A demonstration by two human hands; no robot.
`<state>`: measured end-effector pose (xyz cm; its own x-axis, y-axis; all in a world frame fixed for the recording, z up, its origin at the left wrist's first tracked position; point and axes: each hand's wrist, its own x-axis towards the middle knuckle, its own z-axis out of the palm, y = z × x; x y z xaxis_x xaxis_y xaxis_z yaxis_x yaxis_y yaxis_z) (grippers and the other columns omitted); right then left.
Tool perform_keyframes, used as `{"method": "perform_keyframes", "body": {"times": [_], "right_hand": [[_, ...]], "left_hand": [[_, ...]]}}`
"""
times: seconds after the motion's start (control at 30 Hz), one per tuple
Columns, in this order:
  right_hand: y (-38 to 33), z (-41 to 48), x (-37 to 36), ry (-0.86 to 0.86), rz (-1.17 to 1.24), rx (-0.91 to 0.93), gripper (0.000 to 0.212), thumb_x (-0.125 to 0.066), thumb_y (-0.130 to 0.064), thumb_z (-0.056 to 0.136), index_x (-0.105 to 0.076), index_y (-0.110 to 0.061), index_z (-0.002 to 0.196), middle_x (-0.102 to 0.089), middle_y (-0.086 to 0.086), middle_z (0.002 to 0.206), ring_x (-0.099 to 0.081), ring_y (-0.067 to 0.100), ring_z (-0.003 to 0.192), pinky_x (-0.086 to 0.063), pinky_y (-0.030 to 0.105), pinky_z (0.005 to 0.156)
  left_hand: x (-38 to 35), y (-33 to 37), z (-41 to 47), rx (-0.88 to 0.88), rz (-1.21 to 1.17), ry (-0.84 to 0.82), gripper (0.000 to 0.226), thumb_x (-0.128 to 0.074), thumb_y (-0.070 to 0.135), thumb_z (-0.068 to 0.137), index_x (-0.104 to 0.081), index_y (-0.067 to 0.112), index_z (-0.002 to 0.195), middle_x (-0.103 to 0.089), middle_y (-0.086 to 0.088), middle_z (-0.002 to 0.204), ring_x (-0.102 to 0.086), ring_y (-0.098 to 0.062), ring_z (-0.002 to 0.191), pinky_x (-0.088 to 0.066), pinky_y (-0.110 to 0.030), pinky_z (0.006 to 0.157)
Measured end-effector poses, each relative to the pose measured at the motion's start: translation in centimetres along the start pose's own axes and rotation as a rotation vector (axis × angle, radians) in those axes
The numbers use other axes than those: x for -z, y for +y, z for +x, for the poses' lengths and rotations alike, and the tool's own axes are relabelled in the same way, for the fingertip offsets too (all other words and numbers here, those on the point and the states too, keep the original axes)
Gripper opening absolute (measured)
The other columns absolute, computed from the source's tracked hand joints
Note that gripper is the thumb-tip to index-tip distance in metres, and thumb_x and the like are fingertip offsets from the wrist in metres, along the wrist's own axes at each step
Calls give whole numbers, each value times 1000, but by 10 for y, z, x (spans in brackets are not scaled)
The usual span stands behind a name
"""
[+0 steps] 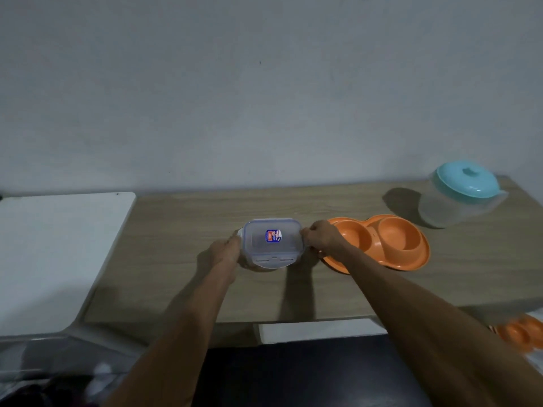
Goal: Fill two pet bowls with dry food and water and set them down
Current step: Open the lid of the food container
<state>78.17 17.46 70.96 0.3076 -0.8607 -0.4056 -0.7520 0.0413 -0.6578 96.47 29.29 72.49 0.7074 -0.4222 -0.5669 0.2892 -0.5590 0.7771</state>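
A clear plastic food container (271,245) with a clip-on lid and a blue and red sticker stands on the wooden table (176,230). My left hand (224,251) grips its left side. My right hand (320,237) grips its right side, at the lid's clip. Just right of it lies an orange double pet bowl (393,242), both wells looking dry. A clear jug with a turquoise lid (461,195) stands at the back right. What the container holds cannot be made out.
A white surface (58,254) adjoins the table on the left. A second orange double bowl (523,333) shows blurred at the lower right, below the table edge. A grey wall runs behind the table. Dark floor lies below the front edge.
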Motion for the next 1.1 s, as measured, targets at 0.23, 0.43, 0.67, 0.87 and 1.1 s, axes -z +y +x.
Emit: {"method": "perform_keyframes", "body": {"times": [0.23,0.43,0.67,0.87,1.1], "right_hand": [[-26,14,50,128,188,-64,10,-59,-4,77,-64,0,69,-59,14,59,-56,26,54,-39,25,44],[-58,36,65,342,288,-45,21,-57,-11,80,-55,-11,59,-59,13,62,-55,27,58,-41,29,48],[-53,95,36,375,303,-86,11,-57,-17,83,-64,-12,88,-69,17,101,-64,30,90,-57,47,86],[-36,93,19,328,284,-125,30,-59,-11,86,-61,-6,116,-65,19,119,-61,36,110,-51,45,95],[-34,76,19,291,280,-102,47,-55,-14,88,-51,-1,133,-59,23,129,-61,39,113,-50,50,96]], "left_hand": [[-37,52,10,-214,3,32,36,-67,16,88,-44,14,60,-47,-5,62,-45,-20,69,-36,-30,59],[-40,100,16,-431,245,62,19,-63,22,89,-63,14,107,-68,-7,109,-65,-29,100,-44,-29,75],[-67,101,55,-563,552,-50,45,-51,5,95,-52,16,138,-56,-10,138,-56,-28,121,-43,-29,86],[-77,77,81,-525,702,-141,34,-47,26,99,-64,21,128,-65,-2,129,-63,-27,111,-49,-29,89],[-78,70,88,-572,828,-170,63,-32,54,93,-74,8,95,-69,-17,97,-63,-30,80,-55,-37,76]]}}
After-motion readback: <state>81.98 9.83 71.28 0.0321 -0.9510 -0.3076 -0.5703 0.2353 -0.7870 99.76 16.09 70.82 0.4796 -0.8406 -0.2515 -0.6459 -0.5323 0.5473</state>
